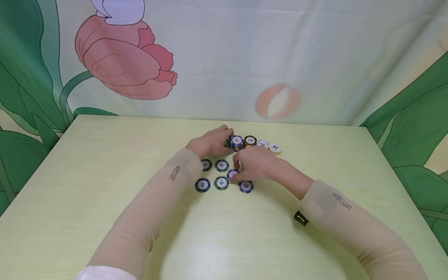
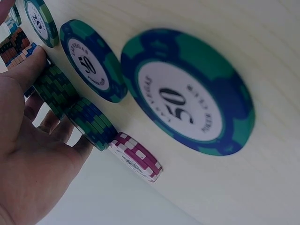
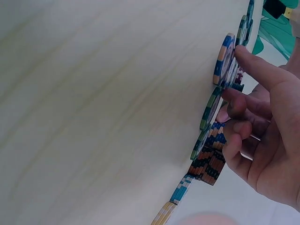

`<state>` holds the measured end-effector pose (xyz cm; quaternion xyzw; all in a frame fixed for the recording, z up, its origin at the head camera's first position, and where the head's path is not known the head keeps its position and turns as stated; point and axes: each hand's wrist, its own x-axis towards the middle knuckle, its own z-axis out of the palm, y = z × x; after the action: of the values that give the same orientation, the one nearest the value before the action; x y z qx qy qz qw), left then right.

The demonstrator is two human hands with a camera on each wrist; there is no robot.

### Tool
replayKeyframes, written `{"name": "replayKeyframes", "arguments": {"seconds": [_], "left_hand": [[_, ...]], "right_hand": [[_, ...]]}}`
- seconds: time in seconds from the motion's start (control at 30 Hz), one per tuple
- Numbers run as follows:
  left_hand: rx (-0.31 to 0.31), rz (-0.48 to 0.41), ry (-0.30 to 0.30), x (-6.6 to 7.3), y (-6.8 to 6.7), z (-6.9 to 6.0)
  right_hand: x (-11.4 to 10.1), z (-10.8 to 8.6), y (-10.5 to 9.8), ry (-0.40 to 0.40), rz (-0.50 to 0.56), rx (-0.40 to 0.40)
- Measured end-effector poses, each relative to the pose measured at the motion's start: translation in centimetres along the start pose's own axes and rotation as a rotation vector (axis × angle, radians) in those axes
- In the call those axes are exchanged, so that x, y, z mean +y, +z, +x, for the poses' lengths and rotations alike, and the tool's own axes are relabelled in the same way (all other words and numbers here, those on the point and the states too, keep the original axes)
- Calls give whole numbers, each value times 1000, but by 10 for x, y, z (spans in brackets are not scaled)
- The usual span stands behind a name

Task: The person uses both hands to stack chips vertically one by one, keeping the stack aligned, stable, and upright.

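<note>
Pinching a blue chip (image 1: 231,174) between thumb and fingers, my right grip (image 1: 258,161) sits just in front of the blue stack (image 1: 237,142). The chip's printed face is turned up and its broad side looks about level; whether it is clear of the table (image 1: 105,186) I cannot tell. The blue stack's axis stands upright, its top marked 10. My left grip (image 1: 212,140) is curled round that stack, thumb on the near side, fingers behind.

From my head, my own hand covers most of what is left of the blue stack; the left wrist view shows a green stack (image 2: 55,91), a green-and-blue stack (image 2: 93,124) and a crimson-and-white stack (image 2: 137,157) there. Only the head view shows the numbers right of the blue stack: a dark stack (image 1: 250,140) marked 100, then a white stack (image 1: 263,144) and a yellow-edged stack (image 1: 275,147). In front of the blue stack lie chips marked 20 (image 1: 221,182) and, farther left, chips marked 50 (image 1: 202,185). Behind it hangs a flower-printed cloth (image 1: 210,70).
</note>
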<state>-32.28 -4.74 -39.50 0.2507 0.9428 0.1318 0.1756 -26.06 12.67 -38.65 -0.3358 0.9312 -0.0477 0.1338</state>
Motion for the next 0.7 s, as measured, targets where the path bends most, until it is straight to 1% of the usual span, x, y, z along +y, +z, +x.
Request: {"name": "replayKeyframes", "arguments": {"seconds": [0.2, 0.33, 0.47, 0.7], "left_hand": [[2, 8, 1, 0, 1, 0], [3, 11, 5, -1, 1, 0], [4, 10, 10, -2, 1, 0], [12, 18, 19, -2, 2, 0]], "right_hand": [[-1, 0, 0, -34, -17, -6], [-1, 0, -1, -40, -22, -4], [0, -2, -1, -31, -33, -3], [2, -2, 0, 4, -5, -21]]}}
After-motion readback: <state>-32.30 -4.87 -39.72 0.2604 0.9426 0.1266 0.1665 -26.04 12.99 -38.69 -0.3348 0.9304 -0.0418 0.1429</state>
